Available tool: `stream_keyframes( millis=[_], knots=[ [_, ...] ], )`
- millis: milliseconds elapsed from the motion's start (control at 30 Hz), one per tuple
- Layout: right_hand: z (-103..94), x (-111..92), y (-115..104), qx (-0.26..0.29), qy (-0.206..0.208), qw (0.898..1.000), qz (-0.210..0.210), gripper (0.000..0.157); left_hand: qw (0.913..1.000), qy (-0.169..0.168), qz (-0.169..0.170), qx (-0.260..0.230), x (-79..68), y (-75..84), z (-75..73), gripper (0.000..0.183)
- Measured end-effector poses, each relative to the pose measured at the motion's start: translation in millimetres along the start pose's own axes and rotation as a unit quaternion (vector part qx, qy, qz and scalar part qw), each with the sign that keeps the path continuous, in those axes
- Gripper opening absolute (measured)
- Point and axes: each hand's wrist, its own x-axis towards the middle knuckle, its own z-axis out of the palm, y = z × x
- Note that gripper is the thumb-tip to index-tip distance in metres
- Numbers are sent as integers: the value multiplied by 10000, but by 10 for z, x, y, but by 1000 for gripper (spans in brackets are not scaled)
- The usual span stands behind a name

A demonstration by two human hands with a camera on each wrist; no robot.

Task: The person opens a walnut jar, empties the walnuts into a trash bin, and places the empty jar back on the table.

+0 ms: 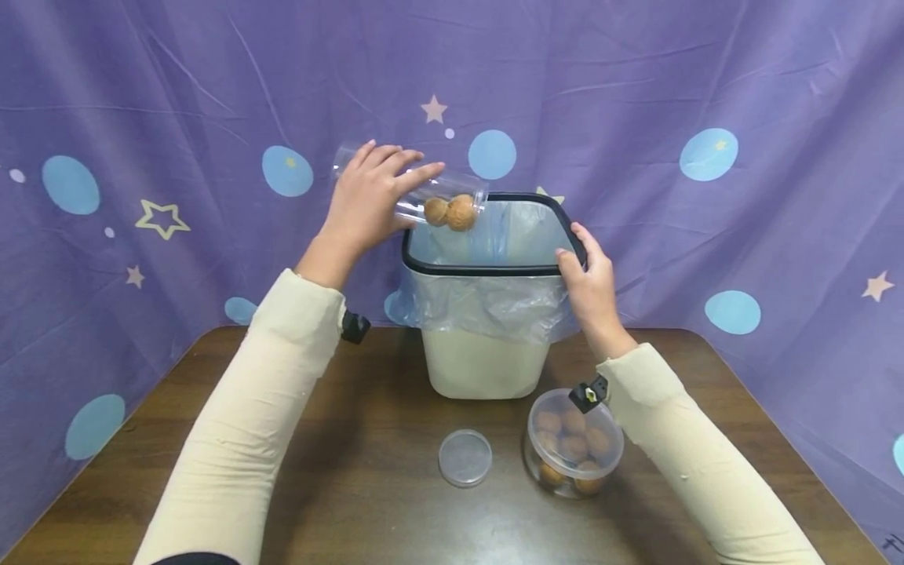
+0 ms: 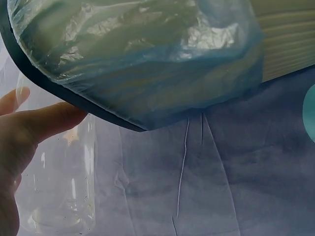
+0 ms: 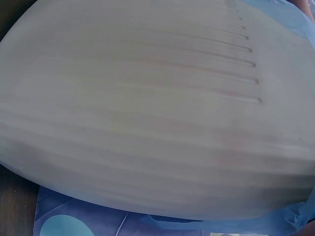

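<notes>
Purple cloth (image 1: 607,78) is hanging behind a brown surface (image 1: 339,486), where a bin (image 1: 483,369) is standing with a bag (image 1: 487,302) hanging out below its black rim (image 1: 487,271); the person's left hand (image 1: 374,184) is gripping a clear jar (image 1: 452,184), which is lying aslant with its mouth lower than its base, over the left part of the bin; two walnuts (image 1: 461,213) are resting inside, close to the mouth; the right hand (image 1: 588,278) is gripping the rim at the right; nearer the person, a lid (image 1: 464,457) is lying flat, and a tub (image 1: 607,463) of more walnuts is standing beside it, close to the right sleeve (image 1: 671,416).

Should the jar be drifting leftward while dipping, the walnuts could be striking the rim and rolling onto the surface; the smooth wall might be slipping under the fingers; a hard pull on the rim could be tipping the bin or loosening the bag; a dropping forearm might be knocking the tub.

Fingers are covering much of the jar, and its base is fading into the cloth; the bin's front is hiding its floor; whether the left thumb is touching the rim, I cannot tell; the right wrist view is showing mostly the bin's ribbed wall.
</notes>
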Motion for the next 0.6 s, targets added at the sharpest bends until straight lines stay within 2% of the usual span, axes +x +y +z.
stream_keyframes(
  millis=[233, 600],
  knots=[
    [9, 6, -23, 33, 15, 10000, -34, 57, 9998, 53, 188, 87, 1, -2, -14, 79],
    [24, 21, -27, 139, -14, 9999, 12, 56, 9998, -12, -142, 102, 10, -14, -27, 78]
  ],
)
